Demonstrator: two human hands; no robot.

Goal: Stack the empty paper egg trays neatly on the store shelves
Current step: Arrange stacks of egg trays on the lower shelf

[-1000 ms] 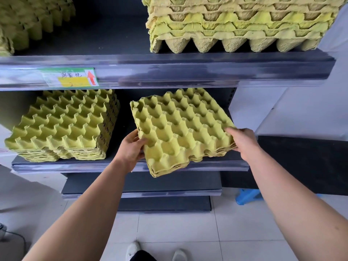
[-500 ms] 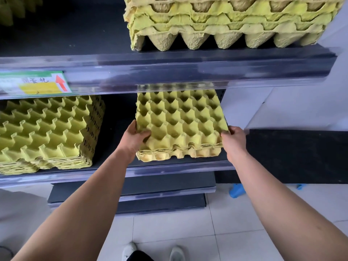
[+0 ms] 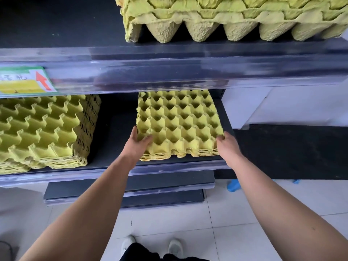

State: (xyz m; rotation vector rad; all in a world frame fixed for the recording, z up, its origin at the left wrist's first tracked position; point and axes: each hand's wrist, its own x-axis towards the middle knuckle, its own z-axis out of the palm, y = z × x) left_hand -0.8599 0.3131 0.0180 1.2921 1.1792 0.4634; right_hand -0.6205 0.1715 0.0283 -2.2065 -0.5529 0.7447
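Note:
A thin stack of yellow-green paper egg trays (image 3: 178, 123) lies flat on the right side of the middle shelf (image 3: 169, 167). My left hand (image 3: 137, 144) grips its near left corner, thumb on top. At the near right corner my right hand (image 3: 227, 146) holds the stack's edge with curled fingers. A taller stack of egg trays (image 3: 47, 132) sits on the same shelf to the left. Another stack of egg trays (image 3: 235, 17) rests on the upper shelf, above.
A price label with a red arrow (image 3: 24, 81) is on the upper shelf's front rail. Lower dark shelves (image 3: 131, 187) jut out below. A black mat (image 3: 291, 151) and something blue (image 3: 233, 185) lie on the tiled floor at right. My shoes (image 3: 150, 245) show at the bottom.
The tray stack was turned square, carried forward and set down on the middle shelf, pushed in under the upper rail. Both hands stayed on its near corners.

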